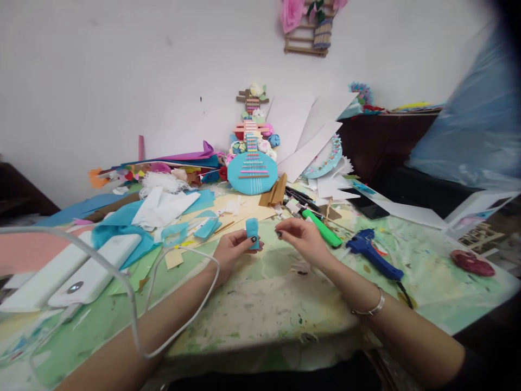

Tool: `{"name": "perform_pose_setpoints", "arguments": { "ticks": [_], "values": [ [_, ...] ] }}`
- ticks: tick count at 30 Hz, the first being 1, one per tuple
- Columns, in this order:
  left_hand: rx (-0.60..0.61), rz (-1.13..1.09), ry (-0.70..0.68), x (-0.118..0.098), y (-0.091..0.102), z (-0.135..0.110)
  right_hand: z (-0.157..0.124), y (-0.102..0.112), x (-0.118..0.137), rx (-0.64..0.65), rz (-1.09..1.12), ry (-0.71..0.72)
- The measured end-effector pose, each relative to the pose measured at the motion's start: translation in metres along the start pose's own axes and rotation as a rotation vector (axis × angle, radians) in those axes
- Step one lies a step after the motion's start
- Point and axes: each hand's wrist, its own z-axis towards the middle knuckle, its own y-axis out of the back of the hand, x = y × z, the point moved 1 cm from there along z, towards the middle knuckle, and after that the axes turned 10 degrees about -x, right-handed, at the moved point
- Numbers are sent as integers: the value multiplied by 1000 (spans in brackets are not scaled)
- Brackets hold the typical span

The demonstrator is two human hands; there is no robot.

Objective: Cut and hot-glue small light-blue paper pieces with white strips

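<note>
The left hand [235, 248] pinches a small rectangular strip of soft turquoise paper or fabric [252, 227] between thumb and fingers, upright above the surface [280, 304], probably gripped low so its upper end stays free. Just beside it, the right hand [302, 237] curls with thumb and forefinger close together; whether they pinch anything, I cannot tell. A bright green plastic tube [323, 229] and a dark blue glue gun [373, 252] lie beside the right forearm, seemingly for easy reach. Behind, a round-bodied turquoise model string instrument [252, 183] stands upright, apparently leaning for support.
</note>
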Motion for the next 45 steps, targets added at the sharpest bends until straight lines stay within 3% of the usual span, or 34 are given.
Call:
{"name": "perform_pose_setpoints", "arguments": {
  "ticks": [3, 5, 9, 11, 17, 30, 36, 45],
  "values": [
    [8, -57, 43, 0, 1, 1, 16, 33, 15, -200, -82, 35],
    [-12, -52, 38, 0, 1, 1, 27, 53, 24, -234, -317, 95],
    [-21, -20, 25, -1, 1, 1, 39, 64, 21, 44, -1089, 75],
    [1, -20, 23, 0, 0, 1, 42, 57, 9, 141, -1252, 14],
    [-21, 5, 24, -3, 2, 0, 46, 33, -15, 228, -1385, -37],
    [5, 55, -129, 1, 10, 8, 50, 17, -3, 238, -1524, -46],
    [-53, -64, -39, 1, 9, 8, 55, 12, -8, 251, -1540, 35],
    [100, -299, -39, 1, 9, 7, 56, 14, -10, 334, -1510, 135]
  ]
}}
